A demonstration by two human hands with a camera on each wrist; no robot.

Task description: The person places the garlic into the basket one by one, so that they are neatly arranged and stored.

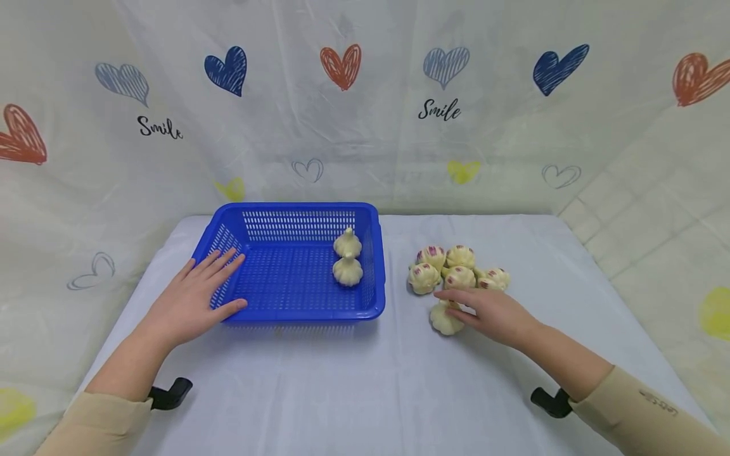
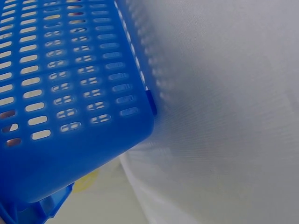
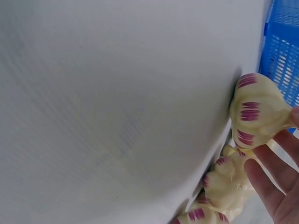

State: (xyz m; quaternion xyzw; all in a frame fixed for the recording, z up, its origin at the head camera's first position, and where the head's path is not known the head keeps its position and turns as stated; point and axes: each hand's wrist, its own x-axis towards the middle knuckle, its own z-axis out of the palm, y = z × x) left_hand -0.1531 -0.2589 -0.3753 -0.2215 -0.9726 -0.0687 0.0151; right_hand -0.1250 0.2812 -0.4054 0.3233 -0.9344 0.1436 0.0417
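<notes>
My left hand [image 1: 191, 301] lies across the left rim of a blue plastic basket [image 1: 302, 315], fingers straight and spread over the edge. In the left wrist view the slotted basket wall [image 2: 56, 154] fills the left side, and the hand is mostly hidden. Two garlic bulbs [image 1: 347, 271] sit inside at the basket's right end. My right hand [image 1: 493, 315] pinches another garlic bulb [image 1: 445, 318] by its stem, just in front of several purple-streaked garlic bulbs [image 1: 424, 278]. In the right wrist view the pinched bulb shows purple streaks too, and the fingertips [image 3: 254, 170] reach its neck.
A white cloth [image 1: 342, 392] covers the table. Behind it hangs a pale curtain [image 1: 388, 145] printed with hearts. The grouped bulbs lie right of the basket, with a strip of cloth between them. A black wrist mount [image 1: 552, 403] sits at the right cuff.
</notes>
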